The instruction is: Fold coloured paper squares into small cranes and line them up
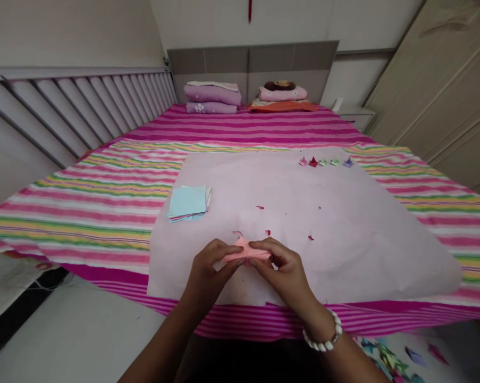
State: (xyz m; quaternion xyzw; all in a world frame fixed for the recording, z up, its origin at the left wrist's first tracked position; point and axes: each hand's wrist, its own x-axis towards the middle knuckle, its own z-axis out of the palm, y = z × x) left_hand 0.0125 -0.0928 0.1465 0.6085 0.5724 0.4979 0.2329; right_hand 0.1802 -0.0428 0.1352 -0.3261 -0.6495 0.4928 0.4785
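Note:
Both hands pinch a small folded piece of pink paper (245, 250) just above a large pale sheet (343, 223) spread on the striped bed. My left hand (208, 271) grips the paper's left end with closed fingers. My right hand (277, 266), with a white bead bracelet on its wrist, grips the right end. A stack of square papers (188, 203), light blue on top, lies to the left on the sheet. A row of several small folded paper figures (325, 161) stands at the sheet's far right.
Small red paper scraps (268, 232) dot the sheet near my hands. Folded pillows and blankets (212, 97) lie at the headboard. A slatted rail (84, 106) runs along the left. More coloured paper pieces (391, 359) lie on the floor at lower right.

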